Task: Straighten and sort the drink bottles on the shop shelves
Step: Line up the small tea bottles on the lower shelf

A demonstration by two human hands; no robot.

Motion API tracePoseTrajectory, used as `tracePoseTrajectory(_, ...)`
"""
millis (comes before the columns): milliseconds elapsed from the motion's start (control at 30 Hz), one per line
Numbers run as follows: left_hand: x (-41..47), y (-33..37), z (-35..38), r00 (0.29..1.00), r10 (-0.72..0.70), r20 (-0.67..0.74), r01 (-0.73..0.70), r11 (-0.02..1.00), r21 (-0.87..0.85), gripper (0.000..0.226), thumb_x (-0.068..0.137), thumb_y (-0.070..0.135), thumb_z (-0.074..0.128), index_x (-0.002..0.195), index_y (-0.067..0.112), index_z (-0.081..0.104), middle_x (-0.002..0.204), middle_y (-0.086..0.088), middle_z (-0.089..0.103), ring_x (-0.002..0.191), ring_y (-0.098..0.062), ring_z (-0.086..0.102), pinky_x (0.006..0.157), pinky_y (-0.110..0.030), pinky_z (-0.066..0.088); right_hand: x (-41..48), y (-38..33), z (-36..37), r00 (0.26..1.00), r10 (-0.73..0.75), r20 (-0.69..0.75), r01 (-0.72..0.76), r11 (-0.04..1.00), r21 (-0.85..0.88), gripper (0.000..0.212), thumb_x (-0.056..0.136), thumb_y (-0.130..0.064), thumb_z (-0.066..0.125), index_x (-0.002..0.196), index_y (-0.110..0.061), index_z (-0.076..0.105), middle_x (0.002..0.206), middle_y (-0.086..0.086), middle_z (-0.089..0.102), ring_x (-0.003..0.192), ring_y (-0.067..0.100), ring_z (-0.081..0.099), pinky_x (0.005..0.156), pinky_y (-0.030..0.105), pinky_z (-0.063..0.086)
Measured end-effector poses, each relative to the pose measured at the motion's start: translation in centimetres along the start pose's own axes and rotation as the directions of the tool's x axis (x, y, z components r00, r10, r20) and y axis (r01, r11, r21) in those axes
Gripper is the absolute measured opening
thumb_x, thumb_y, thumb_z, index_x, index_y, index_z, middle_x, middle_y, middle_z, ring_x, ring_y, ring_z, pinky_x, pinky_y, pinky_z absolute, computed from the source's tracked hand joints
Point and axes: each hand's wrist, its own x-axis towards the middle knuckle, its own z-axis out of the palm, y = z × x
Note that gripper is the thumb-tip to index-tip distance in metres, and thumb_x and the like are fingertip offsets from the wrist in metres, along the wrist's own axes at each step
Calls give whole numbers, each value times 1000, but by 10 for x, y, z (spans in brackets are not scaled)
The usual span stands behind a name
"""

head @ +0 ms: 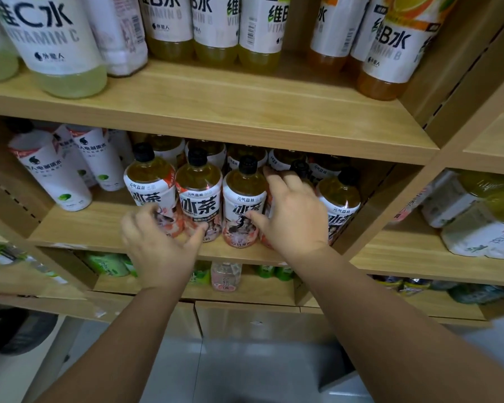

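Right hand (294,219) covers fourth tea bottle (301,165); top-shelf bottles (56,45) cropped.

Front row of iced tea bottles (198,196) stands shoulder to shoulder, no gap btwn them I can see; 2nd row right behind. Upper shelf board (245,120) hangs low over caps. Right end close to side panel (390,199). Bare middle shelf (79,228) on left, btwn tea and white bottles (67,181).

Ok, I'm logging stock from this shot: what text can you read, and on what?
"维C水 VITAMIN C", "外星人": pale green bottle, top shelf.
"维B水": orange bottle, top shelf.
"元气森林 出品", "冰茶": iced tea bottles, middle shelf.
"电解质水": white bottles, middle shelf.
Barcodes and fine print: too small to read.
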Motion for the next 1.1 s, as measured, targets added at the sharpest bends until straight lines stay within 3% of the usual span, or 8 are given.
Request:
tracePoseTrajectory(100,21,-1,-9,992,-88,87,89,996,1,131,57,53,96,158,21,20,164,-15,19,149,-40,28,118,-57,35,1,-5,12,995,15,-95,-28,990,-135,76,64,-65,84,121,-16,69,108,5,67,105,34,53,91,46,33)
tracePoseTrajectory(200,39,8,-5,983,-45,181,42,999,18,143,58,54,96,163,25,3,170,-12,2,155,-36,16,121,-51,33,0,-14,24,997,42,-62,-51,987,-155,81,58,-68,85,117,-16,67,109,4,66,113,34,50,102,54,26)
tracePoseTrajectory(333,43,15,6,987,-70,144,70,998,7,140,59,49,97,162,19,7,167,-17,5,152,-40,20,120,-51,35,-1,-17,34,997,68,-26,-72,986,-149,85,67,-66,81,131,-16,58,122,5,63,125,32,47,110,61,26)
tracePoseTrajectory(500,43,11,14,996,-51,79,53,998,-21,138,55,49,98,160,16,14,164,-18,13,149,-42,26,118,-53,36,6,-16,36,995,95,33,-90,988,-125,79,84,-62,69,145,-18,44,133,4,57,132,29,41,113,62,14)
tracePoseTrajectory(633,43,7,16,997,-39,64,41,999,-30,137,54,52,97,158,20,15,163,-17,15,147,-42,29,116,-53,39,5,-13,43,995,96,-6,-96,986,-140,76,82,-62,71,140,-17,50,125,4,61,125,29,48,110,60,12)
tracePoseTrajectory(733,43,6,15,997,-33,66,34,999,-21,136,54,52,98,158,20,15,163,-17,14,147,-42,29,116,-52,40,4,-12,45,995,87,-37,-92,984,-155,73,78,-63,74,131,-16,57,114,3,64,116,29,53,110,64,23)
tracePoseTrajectory(900,44,9,3,992,-33,123,34,999,-9,132,60,48,97,159,19,14,162,-17,14,146,-40,31,115,-49,41,5,-16,37,995,87,43,-81,989,-127,74,86,-62,67,142,-19,46,130,2,57,129,27,44,115,62,18)
tracePoseTrajectory(1100,49,12,-27,965,-49,257,43,999,28,125,67,43,94,161,22,14,158,-15,31,144,-33,38,114,-43,38,4,-19,23,987,88,138,-76,993,-90,74,92,-55,63,149,-19,34,143,3,48,141,26,33,120,61,11)
